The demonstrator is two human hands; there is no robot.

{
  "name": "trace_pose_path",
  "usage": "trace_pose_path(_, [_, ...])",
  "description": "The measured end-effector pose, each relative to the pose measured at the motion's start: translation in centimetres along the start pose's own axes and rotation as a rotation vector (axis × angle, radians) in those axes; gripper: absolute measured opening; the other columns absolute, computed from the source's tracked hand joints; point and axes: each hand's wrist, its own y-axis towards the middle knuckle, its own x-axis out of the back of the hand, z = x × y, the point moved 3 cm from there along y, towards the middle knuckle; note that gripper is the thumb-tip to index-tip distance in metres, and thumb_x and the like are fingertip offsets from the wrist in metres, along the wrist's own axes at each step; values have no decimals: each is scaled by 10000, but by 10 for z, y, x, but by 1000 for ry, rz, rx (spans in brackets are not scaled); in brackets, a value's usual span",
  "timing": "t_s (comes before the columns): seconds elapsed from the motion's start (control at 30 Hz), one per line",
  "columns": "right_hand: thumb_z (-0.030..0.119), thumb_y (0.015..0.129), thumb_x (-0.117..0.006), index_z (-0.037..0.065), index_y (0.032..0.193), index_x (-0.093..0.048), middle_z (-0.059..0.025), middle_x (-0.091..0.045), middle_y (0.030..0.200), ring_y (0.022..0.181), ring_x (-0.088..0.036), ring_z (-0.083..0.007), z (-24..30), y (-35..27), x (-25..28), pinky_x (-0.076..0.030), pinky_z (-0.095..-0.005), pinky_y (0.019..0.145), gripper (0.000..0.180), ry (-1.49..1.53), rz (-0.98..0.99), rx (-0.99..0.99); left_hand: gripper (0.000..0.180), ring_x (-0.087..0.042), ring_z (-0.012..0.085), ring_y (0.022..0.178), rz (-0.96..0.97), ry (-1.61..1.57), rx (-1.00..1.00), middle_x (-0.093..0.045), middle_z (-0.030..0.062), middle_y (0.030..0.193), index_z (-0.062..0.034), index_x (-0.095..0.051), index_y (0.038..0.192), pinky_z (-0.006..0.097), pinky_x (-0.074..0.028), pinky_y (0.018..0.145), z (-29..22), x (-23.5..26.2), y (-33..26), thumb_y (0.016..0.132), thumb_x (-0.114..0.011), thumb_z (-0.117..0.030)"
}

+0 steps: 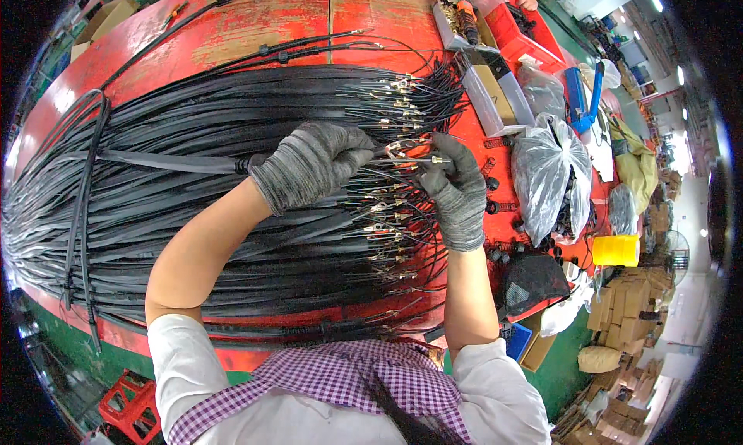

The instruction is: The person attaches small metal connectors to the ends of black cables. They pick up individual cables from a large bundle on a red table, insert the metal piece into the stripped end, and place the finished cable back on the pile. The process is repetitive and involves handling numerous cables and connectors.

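Observation:
A thick bundle of long black cables point(217, 259) lies across the red table, their thin ends and small metal fittings fanned out on the right. My left hand point(313, 166), in a grey knit glove, is closed in a pinch on a cable near its end. Between my hands shows a metal end fitting point(398, 147) with thin wire ends. My right hand point(458, 201), gloved alike, has thumb and fingers closed around the tip of the same end. Both hands are just above the bundle; the fingertips partly hide what they grip. A cable tie loop point(97, 151) wraps the bundle at left.
Right of the bundle are a clear bin point(495, 97), a red bin point(534, 39), a blue hand press point(584, 97), a plastic bag of parts point(549, 174) and a yellow roll point(616, 251). Another person's hand point(527, 0) is at the red bin. A red stool point(128, 406) stands lower left.

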Motion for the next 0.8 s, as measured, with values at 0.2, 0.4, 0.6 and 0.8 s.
trace_pose_path(0.2, [236, 733, -701, 64, 1198, -466, -19, -565, 892, 806, -535, -117, -13, -6, 6, -477, -280, 702, 549, 163, 78, 27, 203, -593, 320, 769, -87, 18, -53, -616, 170, 817, -51, -621, 934, 361, -474, 695, -4, 1, -1, 821, -536, -195])
trace_pose_path(0.4, [469, 798, -563, 65, 1160, -478, -25, -535, 924, 857, -525, -148, -20, -5, 7, -465, -293, 678, 549, -124, 47, -3, 216, -591, 327, 783, -141, 63, -68, -615, 169, 832, -52, -622, 935, 373, -474, 702, -1, -1, 0, 820, -539, -215])
trace_pose_path(0.6, [617, 826, -378, 56, 1150, -482, -57, -541, 1014, 899, -530, -176, -28, -4, 17, -445, -305, 747, 656, -47, -32, -124, 237, -589, 334, 777, -145, 75, -71, -612, 175, 837, -52, -623, 952, 378, -474, 694, 3, -2, 3, 814, -548, -230])
trace_pose_path(0.8, [686, 783, -349, 26, 1039, -567, -97, -581, 1006, 885, -514, -220, -30, -2, 21, -417, -358, 774, 741, 277, 0, -203, 202, -613, 275, 816, -150, 97, -35, -631, 154, 855, -36, -618, 959, 330, -480, 739, 0, -1, 3, 813, -576, -168])
